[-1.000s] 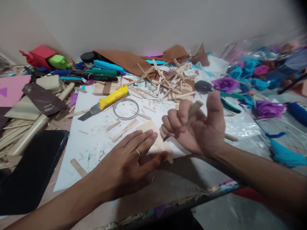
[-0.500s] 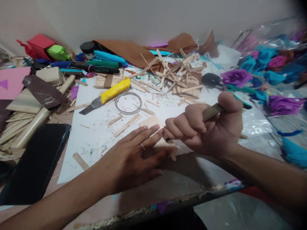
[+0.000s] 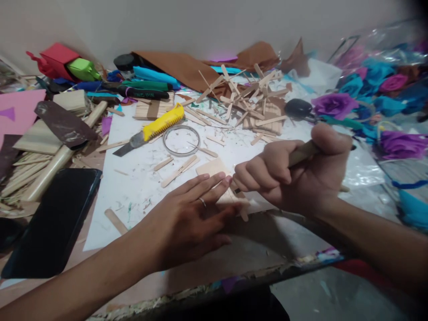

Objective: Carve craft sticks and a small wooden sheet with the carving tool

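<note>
My left hand [image 3: 187, 218] lies flat with fingers stretched out over a small pale wooden piece [image 3: 210, 167], its fingertips resting on top. A ring is on one finger. My right hand [image 3: 297, 174] is closed round the brown handle of a slim cutting tool [image 3: 302, 154]. A short dark part of that tool shows below the right fingers, against the wood and close to the left fingertips. The rounded end of a craft stick [image 3: 245, 213] pokes out under the piece. Most of the wood is covered by both hands.
A yellow box cutter [image 3: 163, 122] with its blade out and a clear tape ring [image 3: 181, 140] lie on white paper [image 3: 103, 223]. Behind is a pile of craft sticks [image 3: 254, 98]. A black phone [image 3: 50, 223] is at left, purple paper flowers [image 3: 334, 106] at right.
My right hand has shifted slightly to the right with the tool. My left hand stays flat on the wooden piece. The whole view has moved a little.
</note>
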A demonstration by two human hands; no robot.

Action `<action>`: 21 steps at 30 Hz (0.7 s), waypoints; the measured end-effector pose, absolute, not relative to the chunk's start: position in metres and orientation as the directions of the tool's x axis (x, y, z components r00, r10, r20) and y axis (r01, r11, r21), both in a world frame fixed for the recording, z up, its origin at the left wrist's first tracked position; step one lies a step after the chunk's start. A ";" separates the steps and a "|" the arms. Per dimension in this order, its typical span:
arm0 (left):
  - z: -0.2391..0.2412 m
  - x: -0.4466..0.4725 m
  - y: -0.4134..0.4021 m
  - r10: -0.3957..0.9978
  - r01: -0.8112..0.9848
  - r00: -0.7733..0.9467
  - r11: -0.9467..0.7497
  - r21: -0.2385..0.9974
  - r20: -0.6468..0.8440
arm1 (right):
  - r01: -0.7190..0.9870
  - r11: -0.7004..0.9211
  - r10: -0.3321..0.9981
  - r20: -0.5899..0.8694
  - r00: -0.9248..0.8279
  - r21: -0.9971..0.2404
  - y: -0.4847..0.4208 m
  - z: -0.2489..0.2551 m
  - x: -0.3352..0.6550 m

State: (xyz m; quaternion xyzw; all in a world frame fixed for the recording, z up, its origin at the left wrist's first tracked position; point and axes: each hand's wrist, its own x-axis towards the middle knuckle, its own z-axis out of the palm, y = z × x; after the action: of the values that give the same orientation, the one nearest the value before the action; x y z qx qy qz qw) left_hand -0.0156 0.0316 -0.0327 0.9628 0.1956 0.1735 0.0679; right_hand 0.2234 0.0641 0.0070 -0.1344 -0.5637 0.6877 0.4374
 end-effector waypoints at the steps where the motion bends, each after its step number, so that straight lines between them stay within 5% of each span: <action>1: -0.032 -0.015 0.031 0.398 0.351 0.860 -0.916 0.197 0.319 | -0.447 0.024 0.745 0.314 -0.589 -0.894 0.064 0.007 0.224; 11: -0.035 -0.017 0.031 0.401 0.352 0.871 -0.912 0.210 0.283 | -0.455 0.035 0.724 0.336 -0.602 -0.890 0.064 0.006 0.229; 21: -0.026 -0.008 0.024 0.396 0.374 0.876 -0.918 0.131 0.274 | -0.452 -0.046 0.857 0.197 -0.476 -0.891 0.046 0.016 0.219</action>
State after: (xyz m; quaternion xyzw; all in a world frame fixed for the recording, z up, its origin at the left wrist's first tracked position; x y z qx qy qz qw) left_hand -0.0085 0.0244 -0.0255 0.9679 0.1991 0.1492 0.0372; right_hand 0.2192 0.0461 0.0158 -0.2005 -0.5048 0.6950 0.4711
